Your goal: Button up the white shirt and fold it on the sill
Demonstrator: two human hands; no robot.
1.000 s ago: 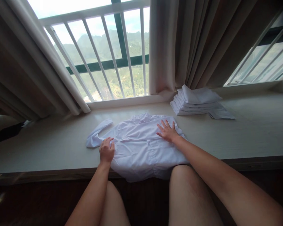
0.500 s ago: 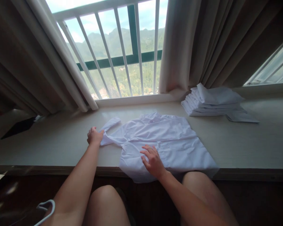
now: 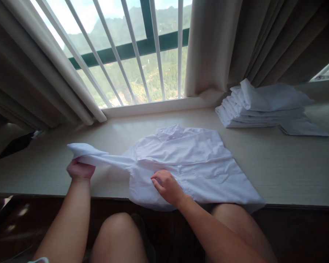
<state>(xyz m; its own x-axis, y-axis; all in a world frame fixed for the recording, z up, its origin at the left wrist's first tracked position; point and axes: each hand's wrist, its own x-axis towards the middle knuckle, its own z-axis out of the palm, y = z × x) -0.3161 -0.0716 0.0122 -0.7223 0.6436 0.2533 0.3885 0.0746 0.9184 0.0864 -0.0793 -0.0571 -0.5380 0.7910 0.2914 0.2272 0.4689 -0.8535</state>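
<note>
A white collared shirt lies spread on the ledge, collar toward the window and lower edge hanging over the front. My left hand is closed on the shirt's left-side sleeve and draws it out to the left, its end lifted and folded over. My right hand is over the middle of the shirt, holding nothing, with fingers loosely bent and the thumb a little apart. Whether it touches the cloth I cannot tell.
A stack of folded white garments sits at the back right. Far left lies a flat black object. Curtains flank the barred window. My knees are against or near the front edge of the ledge.
My left hand has moved left, and the sleeve, bent before, is now stretched out and partly raised. My right hand has shifted slightly left, its fingers more curled. The view has tilted down.
</note>
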